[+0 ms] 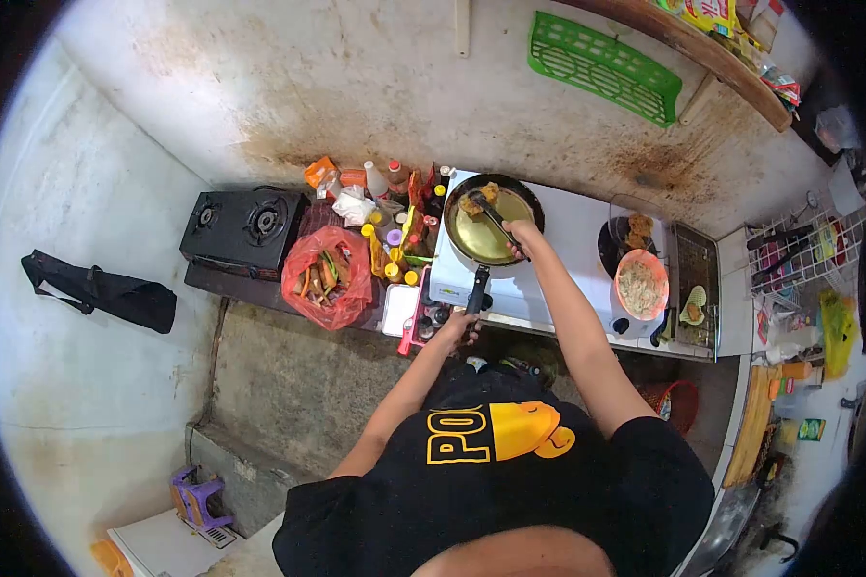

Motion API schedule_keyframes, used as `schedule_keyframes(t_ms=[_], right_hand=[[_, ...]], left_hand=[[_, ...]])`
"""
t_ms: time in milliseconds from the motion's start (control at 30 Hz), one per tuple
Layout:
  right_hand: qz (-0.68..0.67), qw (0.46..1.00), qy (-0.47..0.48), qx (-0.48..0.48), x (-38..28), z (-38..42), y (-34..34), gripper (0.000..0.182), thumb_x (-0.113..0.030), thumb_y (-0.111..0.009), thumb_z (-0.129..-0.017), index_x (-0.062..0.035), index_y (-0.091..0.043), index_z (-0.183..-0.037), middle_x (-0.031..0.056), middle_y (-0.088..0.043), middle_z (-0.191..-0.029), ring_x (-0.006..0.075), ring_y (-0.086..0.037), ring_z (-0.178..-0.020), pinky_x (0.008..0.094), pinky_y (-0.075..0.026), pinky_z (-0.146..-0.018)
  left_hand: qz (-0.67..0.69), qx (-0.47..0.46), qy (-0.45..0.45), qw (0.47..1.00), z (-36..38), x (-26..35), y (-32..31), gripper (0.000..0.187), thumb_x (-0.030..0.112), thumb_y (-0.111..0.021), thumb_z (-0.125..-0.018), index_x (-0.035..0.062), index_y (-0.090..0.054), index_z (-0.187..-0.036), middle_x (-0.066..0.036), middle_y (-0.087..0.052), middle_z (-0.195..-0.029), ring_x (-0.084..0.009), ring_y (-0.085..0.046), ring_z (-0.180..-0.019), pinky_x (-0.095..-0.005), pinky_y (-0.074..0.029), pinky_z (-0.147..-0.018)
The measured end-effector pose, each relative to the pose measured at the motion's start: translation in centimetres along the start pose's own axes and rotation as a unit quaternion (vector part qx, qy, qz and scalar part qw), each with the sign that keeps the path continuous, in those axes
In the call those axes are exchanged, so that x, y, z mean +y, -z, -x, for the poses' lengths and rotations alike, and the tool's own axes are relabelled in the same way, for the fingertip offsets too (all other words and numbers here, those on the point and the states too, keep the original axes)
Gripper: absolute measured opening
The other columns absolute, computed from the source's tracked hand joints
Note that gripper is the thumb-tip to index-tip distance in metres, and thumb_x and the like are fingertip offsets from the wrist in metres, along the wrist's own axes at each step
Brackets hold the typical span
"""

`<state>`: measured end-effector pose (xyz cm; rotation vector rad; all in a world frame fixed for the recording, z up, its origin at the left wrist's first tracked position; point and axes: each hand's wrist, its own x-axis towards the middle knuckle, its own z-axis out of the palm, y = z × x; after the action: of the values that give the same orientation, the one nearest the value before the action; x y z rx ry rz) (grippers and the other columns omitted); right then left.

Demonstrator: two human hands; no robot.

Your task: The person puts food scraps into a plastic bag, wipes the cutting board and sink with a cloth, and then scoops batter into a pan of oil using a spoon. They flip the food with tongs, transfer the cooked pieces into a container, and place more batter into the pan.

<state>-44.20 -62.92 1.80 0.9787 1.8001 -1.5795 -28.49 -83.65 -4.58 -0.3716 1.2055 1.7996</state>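
Observation:
A frying pan [471,249] with shallow yellowish oil sits on the white stove [573,279]. My left hand [463,328] is wrapped round the pan's black handle [477,291]. In my right hand [522,237] is a long dark cooking utensil [496,217], slanting down into the pan. Its tip meets a browned fried piece [472,204] near the far rim, where more golden food shows beside it. Whether the utensil is tongs or a spatula I cannot tell.
Right of the pan stand a dark plate with fried pieces [639,229] and a pinkish bowl of pale food [641,287]. To the left are bottles [395,175], a red plastic bag of vegetables [325,277] and a black two-burner stove [243,231]. A green rack [603,67] hangs above.

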Motion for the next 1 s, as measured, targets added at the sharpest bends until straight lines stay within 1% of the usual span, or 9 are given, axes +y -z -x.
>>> schedule_keyframes(t_ms=[167, 267, 333, 367, 433, 467, 533, 667, 1000], right_hand=[[0.050, 0.998, 0.019, 0.023, -0.2, -0.2, 0.1, 0.034, -0.037, -0.054, -0.087, -0.0060, -0.049, -0.076, 0.0023, -0.042, -0.056, 0.0126, -0.037, -0.041, 0.0270, -0.028, -0.034], [0.161, 0.979, 0.092, 0.083, 0.7, 0.3, 0.6, 0.034, -0.036, -0.057, -0.085, -0.0032, -0.053, -0.077, 0.0064, -0.048, -0.058, 0.0146, -0.043, -0.041, 0.0300, -0.031, -0.033], [0.284, 0.928, 0.178, 0.164, 1.6, 0.5, 1.1, 0.035, -0.035, -0.059, -0.084, 0.0005, -0.057, -0.083, 0.0154, -0.059, -0.067, 0.0246, -0.057, -0.053, 0.0379, -0.043, -0.044], [0.293, 0.925, 0.177, 0.163, 2.4, 0.7, 1.4, 0.035, -0.035, -0.059, -0.084, 0.0005, -0.057, -0.083, 0.0154, -0.059, -0.067, 0.0246, -0.057, -0.053, 0.0379, -0.043, -0.044], [0.353, 0.848, 0.303, 0.254, 3.9, 3.4, 1.8, 0.037, -0.034, -0.059, -0.083, 0.0014, -0.058, -0.091, 0.0205, -0.064, -0.081, 0.0337, -0.063, -0.075, 0.0430, -0.048, -0.063], [0.363, 0.845, 0.303, 0.250, 4.3, 5.1, 1.9, 0.037, -0.034, -0.059, -0.083, 0.0014, -0.058, -0.091, 0.0205, -0.064, -0.081, 0.0337, -0.063, -0.075, 0.0430, -0.048, -0.063], [0.323, 0.852, 0.310, 0.270, 5.1, 8.5, 1.7, 0.036, -0.035, -0.057, -0.084, -0.0006, -0.058, -0.096, 0.0214, -0.063, -0.087, 0.0388, -0.059, -0.090, 0.0452, -0.045, -0.075], [0.342, 0.843, 0.309, 0.277, 7.4, 11.3, 1.7, 0.037, -0.035, -0.057, -0.084, -0.0021, -0.056, -0.102, 0.0220, -0.063, -0.088, 0.0394, -0.059, -0.087, 0.0457, -0.046, -0.073], [0.332, 0.824, 0.329, 0.319, 11.7, 10.0, 1.6, 0.038, -0.032, -0.055, -0.086, -0.0004, -0.052, -0.106, 0.0226, -0.061, -0.093, 0.0407, -0.058, -0.086, 0.0468, -0.045, -0.074]], left_hand=[[0.001, 0.010, 0.006, 1.000, 0.1, 0.0, 0.0, 0.011, 0.020, -0.050, -0.088, 0.0105, -0.048, -0.094, 0.000, -0.051, -0.067, -0.0106, -0.048, -0.049, -0.0243, -0.040, -0.041], [-0.004, 0.012, 0.001, 1.000, 0.0, -0.1, 0.1, 0.011, 0.020, -0.050, -0.088, 0.0104, -0.048, -0.094, 0.000, -0.051, -0.067, -0.0109, -0.048, -0.049, -0.0245, -0.041, -0.041], [0.018, -0.005, -0.005, 1.000, -0.3, -0.4, 0.5, 0.011, 0.020, -0.050, -0.088, 0.0105, -0.047, -0.094, 0.000, -0.051, -0.067, -0.0110, -0.049, -0.049, -0.0244, -0.041, -0.040], [0.034, -0.005, 0.003, 0.999, -0.6, -0.6, 0.6, 0.011, 0.020, -0.050, -0.088, 0.0105, -0.048, -0.094, 0.000, -0.052, -0.067, -0.0111, -0.050, -0.050, -0.0242, -0.040, -0.040], [0.009, 0.012, 0.005, 1.000, -0.2, -0.2, 0.2, 0.009, 0.015, -0.048, -0.089, 0.0087, -0.047, -0.095, -0.002, -0.051, -0.068, -0.0122, -0.047, -0.050, -0.0264, -0.037, -0.042], [0.000, 0.018, 0.002, 1.000, -0.4, -0.3, 0.3, 0.008, 0.015, -0.047, -0.089, 0.0088, -0.047, -0.094, -0.002, -0.051, -0.068, -0.0122, -0.047, -0.051, -0.0265, -0.037, -0.042], [-0.005, 0.025, 0.002, 1.000, -0.7, -0.6, 0.5, 0.009, 0.015, -0.047, -0.088, 0.0088, -0.048, -0.094, -0.001, -0.050, -0.068, -0.0113, -0.047, -0.051, -0.0256, -0.038, -0.042], [-0.004, 0.018, -0.014, 1.000, -0.7, -0.7, 0.7, 0.013, 0.019, -0.051, -0.087, 0.0081, -0.052, -0.094, -0.001, -0.051, -0.069, -0.0105, -0.049, -0.053, -0.0250, -0.038, -0.044], [0.000, -0.003, -0.005, 1.000, -0.9, -0.7, 0.8, 0.012, 0.023, -0.055, -0.086, 0.0114, -0.054, -0.090, 0.003, -0.049, -0.066, -0.0086, -0.047, -0.049, -0.0242, -0.037, -0.044]])
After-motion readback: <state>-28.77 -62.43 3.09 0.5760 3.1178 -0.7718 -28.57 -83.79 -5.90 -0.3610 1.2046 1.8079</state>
